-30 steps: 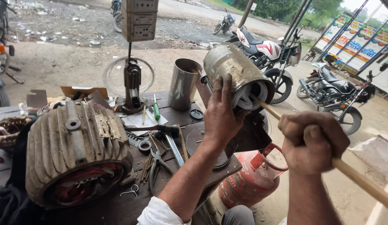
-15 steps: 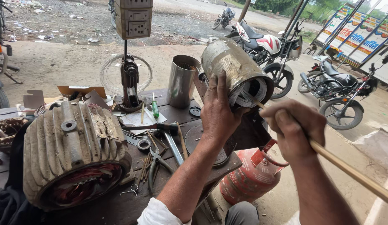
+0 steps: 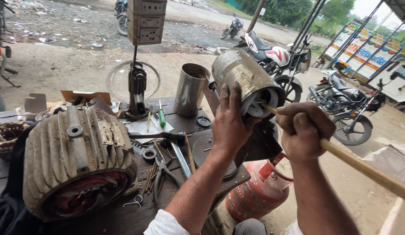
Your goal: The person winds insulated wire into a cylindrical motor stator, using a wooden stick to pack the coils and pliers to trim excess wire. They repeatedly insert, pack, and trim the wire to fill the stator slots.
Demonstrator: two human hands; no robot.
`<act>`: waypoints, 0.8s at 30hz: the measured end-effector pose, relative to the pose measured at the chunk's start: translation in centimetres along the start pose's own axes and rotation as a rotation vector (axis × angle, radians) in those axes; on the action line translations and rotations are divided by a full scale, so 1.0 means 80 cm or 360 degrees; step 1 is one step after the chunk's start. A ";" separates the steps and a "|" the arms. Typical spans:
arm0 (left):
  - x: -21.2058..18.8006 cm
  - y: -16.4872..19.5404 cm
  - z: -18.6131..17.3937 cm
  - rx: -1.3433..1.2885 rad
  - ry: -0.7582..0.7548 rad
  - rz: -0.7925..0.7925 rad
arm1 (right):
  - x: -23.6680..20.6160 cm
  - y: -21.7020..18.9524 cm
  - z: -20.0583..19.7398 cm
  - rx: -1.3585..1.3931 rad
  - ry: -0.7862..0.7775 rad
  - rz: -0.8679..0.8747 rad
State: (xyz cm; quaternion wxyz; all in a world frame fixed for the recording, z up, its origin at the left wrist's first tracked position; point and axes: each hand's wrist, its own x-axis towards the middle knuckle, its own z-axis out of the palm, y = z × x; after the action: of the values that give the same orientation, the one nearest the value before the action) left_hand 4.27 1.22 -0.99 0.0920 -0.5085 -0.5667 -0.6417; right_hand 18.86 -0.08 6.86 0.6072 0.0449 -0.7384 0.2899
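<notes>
— Motor housing [image 3: 244, 78], where's it sitting on your feed?

— Tilted at the workbench [image 3: 102, 217] edge, just above the red gas cylinder [image 3: 254, 198]. I see the left hand [image 3: 230, 124] clamped around its open end.

— And the right hand [image 3: 303, 130]?

— Fist closed on a wooden stick [image 3: 363, 167], tip inside the housing mouth. A ribbed stator [image 3: 74, 163] lies well left.

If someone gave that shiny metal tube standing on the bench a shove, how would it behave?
The metal tube looks thin-walled and hollow, so probably light. It stands tall on a narrow base, so a push would likely tip it. Being round, it would probably roll across the bench.
</notes>
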 end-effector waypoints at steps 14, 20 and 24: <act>0.001 0.000 0.001 -0.0026 -0.0043 -0.0009 | 0.004 -0.024 -0.051 0.0160 -0.0011 -0.0177; 0.001 0.003 0.000 -0.0029 -0.0075 -0.0071 | 0.023 0.037 -0.022 0.0114 0.0018 0.0000; 0.000 0.002 0.000 -0.0062 -0.0025 -0.0045 | 0.026 0.049 -0.001 0.0030 0.0081 0.0108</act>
State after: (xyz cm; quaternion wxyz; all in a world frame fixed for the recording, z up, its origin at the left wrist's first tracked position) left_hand 4.41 1.14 -0.87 0.0686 -0.5072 -0.5619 -0.6498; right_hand 16.73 3.76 7.30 0.6151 0.0181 -0.7210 0.3184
